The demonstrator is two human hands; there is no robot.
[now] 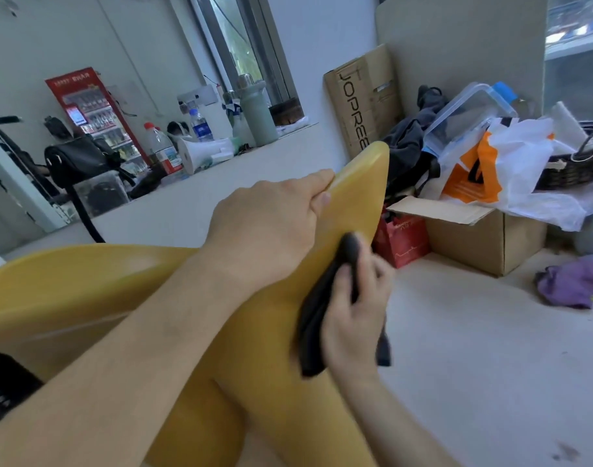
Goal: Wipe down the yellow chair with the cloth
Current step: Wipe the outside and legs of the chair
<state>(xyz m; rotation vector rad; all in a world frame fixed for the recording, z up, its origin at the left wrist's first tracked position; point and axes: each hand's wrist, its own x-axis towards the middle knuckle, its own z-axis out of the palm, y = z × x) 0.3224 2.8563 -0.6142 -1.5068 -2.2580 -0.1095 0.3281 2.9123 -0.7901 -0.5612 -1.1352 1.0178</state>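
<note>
The yellow chair (355, 200) fills the lower left and middle of the head view, its backrest edge rising to the upper right. My left hand (271, 227) grips the upper edge of the backrest, fingers curled over it. My right hand (354, 315) holds a dark cloth (325, 308) bunched in its fingers and presses it against the backrest's outer side, just below my left hand. Part of the cloth hangs down behind my right hand.
An open cardboard box (473, 237) with plastic bags (510, 163) and a clear container stands right of the chair. A red bag (403, 241) sits beside it. A purple cloth (571, 284) lies on the floor at right. Bottles and a black bag stand at the far left.
</note>
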